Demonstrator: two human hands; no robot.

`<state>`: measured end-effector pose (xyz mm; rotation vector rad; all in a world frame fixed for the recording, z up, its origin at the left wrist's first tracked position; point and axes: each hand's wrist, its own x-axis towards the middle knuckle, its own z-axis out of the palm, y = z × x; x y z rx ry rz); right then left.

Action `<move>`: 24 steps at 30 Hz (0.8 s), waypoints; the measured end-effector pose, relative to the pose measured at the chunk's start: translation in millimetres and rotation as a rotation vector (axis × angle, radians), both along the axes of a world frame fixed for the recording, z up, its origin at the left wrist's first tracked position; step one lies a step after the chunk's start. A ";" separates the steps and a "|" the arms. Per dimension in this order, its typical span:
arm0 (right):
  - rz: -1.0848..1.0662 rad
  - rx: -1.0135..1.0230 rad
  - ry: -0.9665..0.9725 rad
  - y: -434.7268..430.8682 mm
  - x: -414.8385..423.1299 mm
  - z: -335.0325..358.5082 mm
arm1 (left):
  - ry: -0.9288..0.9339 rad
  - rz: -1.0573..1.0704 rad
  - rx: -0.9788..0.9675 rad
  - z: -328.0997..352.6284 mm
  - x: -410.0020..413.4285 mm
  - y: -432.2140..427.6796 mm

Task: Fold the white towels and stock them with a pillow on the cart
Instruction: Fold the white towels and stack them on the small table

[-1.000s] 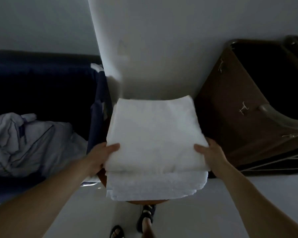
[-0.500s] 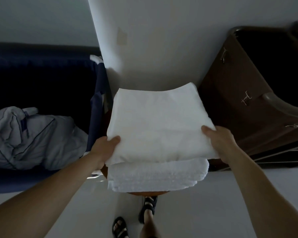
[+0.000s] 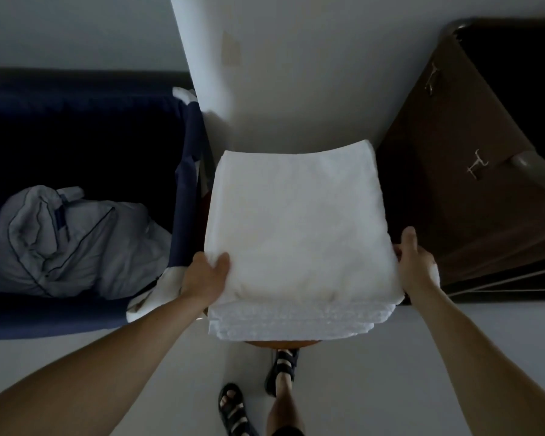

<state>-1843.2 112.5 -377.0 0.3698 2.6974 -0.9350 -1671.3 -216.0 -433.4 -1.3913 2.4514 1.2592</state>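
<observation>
**A:** Right, starting on the left, the blue bin [image 3: 186, 184] holds a crumpled bundle of bedding [image 3: 76, 243]. Whether that's the pillow, I can't tell from up here.

**B:** And in the middle?

**A:** In the middle is the good news: a stack of towels [image 3: 293, 322], white and squared up, sitting on a small wooden stool [image 3: 280, 343] against the wall. I'd say the folding looks done for these ones.

**B:** So what's left?

**A:** The stocking, by my reading. Nothing white lies in the brown hamper [image 3: 453, 184] on the right, as far as its dark inside shows, and which of the two containers is the cart isn't clear.

**B:** Now the hands, left one first.

**A:** The left hand [image 3: 205, 278] grips the near left edge of the top towel [image 3: 296, 221]. The thumb is pressed down on top and the fingers are tucked under the fold, a proper pinch.

**B:** And across?

**A:** The right hand [image 3: 417, 262] clasps the opposite edge. Its thumb lies up along the side and the fingers are curled beneath, out of sight, with a bit of white cloth peeking behind the knuckles. Both hands are closed on that towel, one at each side, and it reads to me as a lift about to go somewhere.
</observation>
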 end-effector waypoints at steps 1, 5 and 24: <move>0.082 0.052 -0.056 -5.6 -1.4 2.6 | -0.002 0.002 0.014 -0.2 0.8 -1.7; 0.239 0.243 -0.042 -19.2 4.7 -2.0 | -0.009 -0.012 0.036 -0.9 1.9 -2.7; 0.629 0.535 0.391 -46.8 31.3 -16.2 | 0.162 -0.646 -0.669 20.6 -14.6 31.8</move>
